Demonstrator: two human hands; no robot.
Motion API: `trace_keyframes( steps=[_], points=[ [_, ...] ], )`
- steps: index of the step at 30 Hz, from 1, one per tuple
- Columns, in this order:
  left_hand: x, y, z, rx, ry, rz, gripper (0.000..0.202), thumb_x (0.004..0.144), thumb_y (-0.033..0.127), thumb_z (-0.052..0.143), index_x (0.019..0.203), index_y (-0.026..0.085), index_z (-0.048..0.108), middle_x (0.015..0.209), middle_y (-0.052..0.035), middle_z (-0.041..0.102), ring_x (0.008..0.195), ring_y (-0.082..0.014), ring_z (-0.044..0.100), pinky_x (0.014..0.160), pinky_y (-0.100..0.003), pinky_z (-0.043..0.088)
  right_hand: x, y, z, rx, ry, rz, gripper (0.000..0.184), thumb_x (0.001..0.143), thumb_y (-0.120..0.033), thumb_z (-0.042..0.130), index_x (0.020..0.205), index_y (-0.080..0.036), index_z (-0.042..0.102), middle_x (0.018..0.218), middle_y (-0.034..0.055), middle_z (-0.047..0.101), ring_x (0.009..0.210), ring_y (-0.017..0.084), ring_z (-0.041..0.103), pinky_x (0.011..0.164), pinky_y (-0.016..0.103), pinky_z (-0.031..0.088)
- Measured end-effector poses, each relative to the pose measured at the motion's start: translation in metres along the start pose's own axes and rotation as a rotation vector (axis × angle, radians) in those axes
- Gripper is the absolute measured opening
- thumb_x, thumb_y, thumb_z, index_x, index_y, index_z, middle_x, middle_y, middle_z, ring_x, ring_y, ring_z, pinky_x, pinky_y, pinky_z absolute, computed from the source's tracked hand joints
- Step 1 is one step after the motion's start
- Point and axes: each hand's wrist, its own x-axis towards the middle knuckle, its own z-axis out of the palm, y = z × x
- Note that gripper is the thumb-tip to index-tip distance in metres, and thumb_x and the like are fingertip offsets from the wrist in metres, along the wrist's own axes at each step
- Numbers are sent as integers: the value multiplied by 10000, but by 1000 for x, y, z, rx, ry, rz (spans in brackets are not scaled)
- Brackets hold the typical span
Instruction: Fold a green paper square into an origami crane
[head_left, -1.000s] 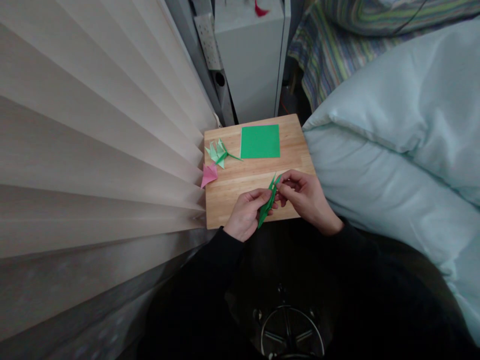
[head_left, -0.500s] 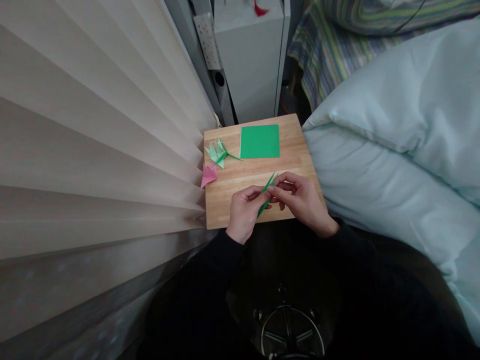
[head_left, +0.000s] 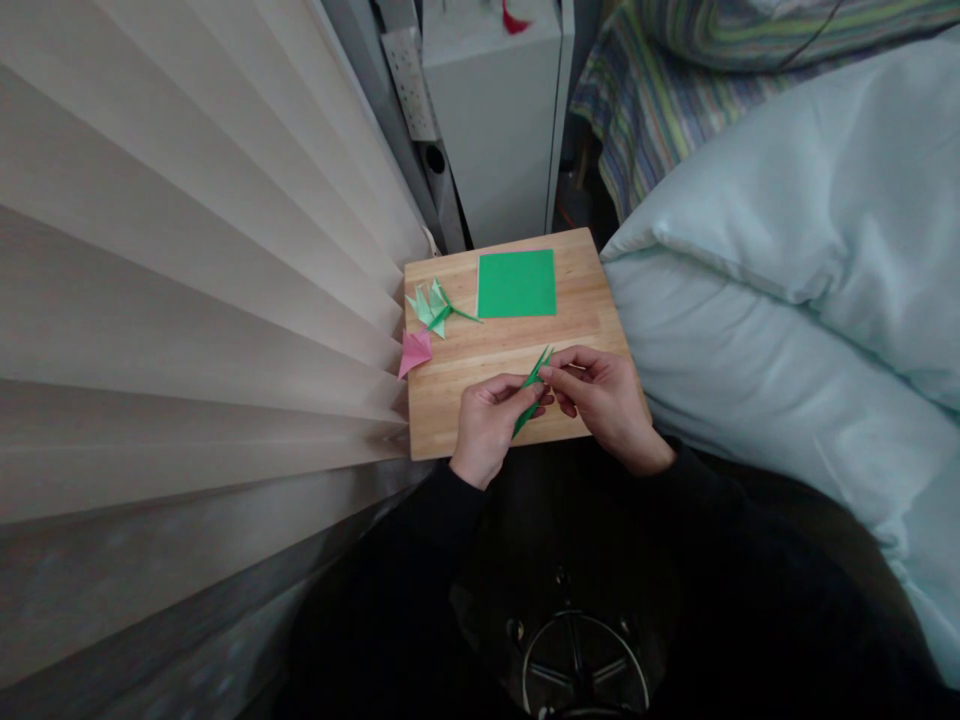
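Observation:
A narrow piece of folded green origami paper (head_left: 525, 414) slants between my hands over the near part of a wooden board (head_left: 442, 400). Two thin points stick up at its far end. My left hand (head_left: 489, 418) is closed on its lower part, thumb on top. My right hand (head_left: 600, 395) pinches it near the pointed end with thumb and forefinger; the fingertips partly cover the paper there. Beyond my hands lies a flat green square of paper (head_left: 517, 284). On the board's left side are a green folded paper piece (head_left: 435, 308) and a pink one (head_left: 415, 352).
A pleated curtain (head_left: 225, 300) runs along the board's left edge. A white cabinet (head_left: 495, 140) stands behind the board. Pale blue bedding (head_left: 750, 300) bulges close on the right. Below, in the dark, is a chair base (head_left: 577, 660).
My right fingertips have shifted slightly along the folded green paper, still pinching near its pointed end. The whole view has moved a little; my left hand keeps its hold.

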Motion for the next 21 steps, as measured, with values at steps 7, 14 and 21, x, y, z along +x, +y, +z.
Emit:
trace_keyframes(
  steps=[7, 14, 21],
  points=[
    [-5, 8, 1, -33, -59, -127, 314, 653, 358, 929, 800, 138, 760, 782, -50, 767, 682, -138, 714, 693, -264, 563, 2, 4, -4, -50, 67, -67, 404, 720, -555, 852, 740, -205, 652, 493, -56, 530, 400, 81, 432, 386, 240, 340],
    [-5, 10, 0, -39, -113, -192, 359, 650, 387, 928, 789, 138, 708, 782, -41, 746, 695, -158, 730, 695, -279, 577, 1, 3, -5, -155, 127, -137, 481, 823, -656, 734, 685, -214, 601, 513, -44, 514, 422, 91, 449, 404, 252, 356],
    [-4, 8, -2, -28, -144, -148, 363, 683, 376, 919, 880, 137, 730, 765, -48, 764, 721, -185, 752, 719, -293, 579, 2, 0, -7, -171, -124, -18, 410, 650, -522, 901, 698, -181, 677, 607, -22, 609, 519, 97, 495, 471, 247, 375]
  ],
)
